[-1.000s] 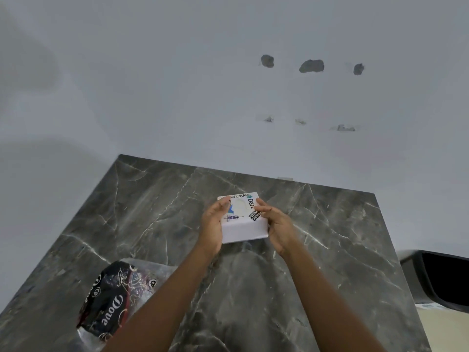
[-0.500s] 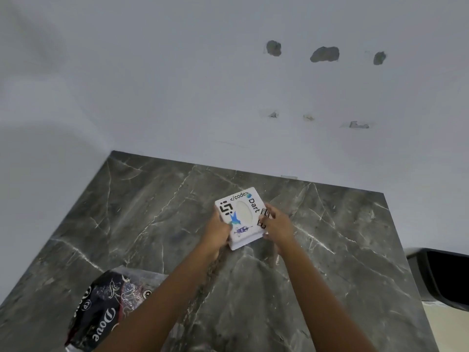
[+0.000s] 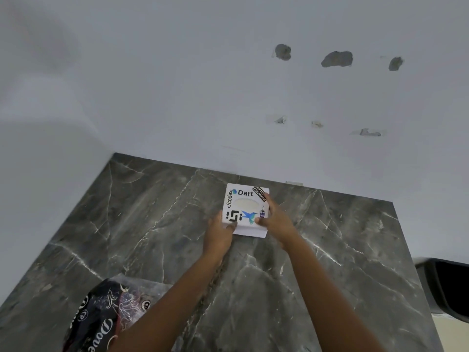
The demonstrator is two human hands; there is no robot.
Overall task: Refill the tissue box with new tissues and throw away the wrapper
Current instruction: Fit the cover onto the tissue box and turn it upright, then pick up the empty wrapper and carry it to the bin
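A white square tissue box (image 3: 245, 199) with stickers and an oval opening on top rests on the dark marble table (image 3: 342, 250), near the wall. My left hand (image 3: 219, 231) holds its near left corner, thumb on the lid. My right hand (image 3: 275, 219) grips its right side, thumb on the top near a sticker. A dark printed plastic wrapper (image 3: 101, 318) marked "Dove" lies at the table's near left, partly behind my left forearm.
A white wall (image 3: 228, 97) with several chipped holes rises right behind the table. A black bin (image 3: 449, 288) with a pale rim stands off the table's right edge, low down.
Both hands have turned the box on the table and slid it further toward the wall, so its sticker text now reads upright. The wrapper has stayed in place.
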